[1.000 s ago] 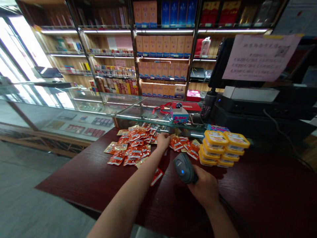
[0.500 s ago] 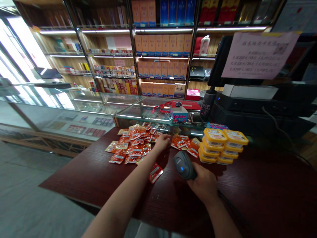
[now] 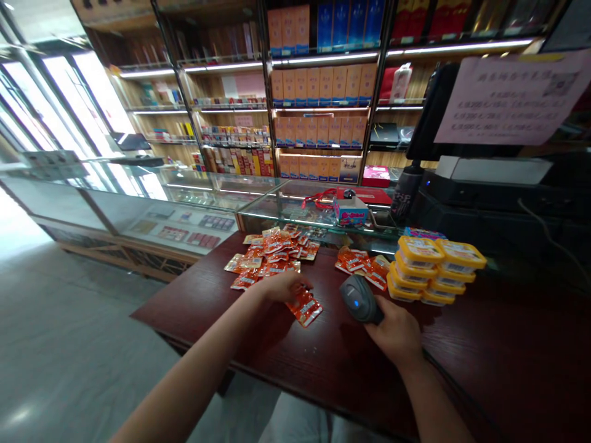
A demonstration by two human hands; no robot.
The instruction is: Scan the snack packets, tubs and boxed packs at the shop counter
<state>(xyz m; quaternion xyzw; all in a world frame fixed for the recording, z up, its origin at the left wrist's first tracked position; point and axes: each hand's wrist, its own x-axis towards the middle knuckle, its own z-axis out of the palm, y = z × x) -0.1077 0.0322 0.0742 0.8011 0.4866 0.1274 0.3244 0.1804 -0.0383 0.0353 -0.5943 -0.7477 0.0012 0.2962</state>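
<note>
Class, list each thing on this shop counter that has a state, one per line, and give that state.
Left hand: closed on orange packets.
Right hand: grips the scanner.
Scanner: blue light on, aimed toward the packets.
Packet pile: loose, spread flat.
Yellow tubs: lidded, stacked.

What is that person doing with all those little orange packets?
A person stands at a dark wooden counter in a shop. The left hand grips a small orange snack packet just above the counter, near the big pile of packets. The right hand holds a grey barcode scanner with a blue light, its head turned toward that packet. Stacked yellow tubs sit to the right.
</note>
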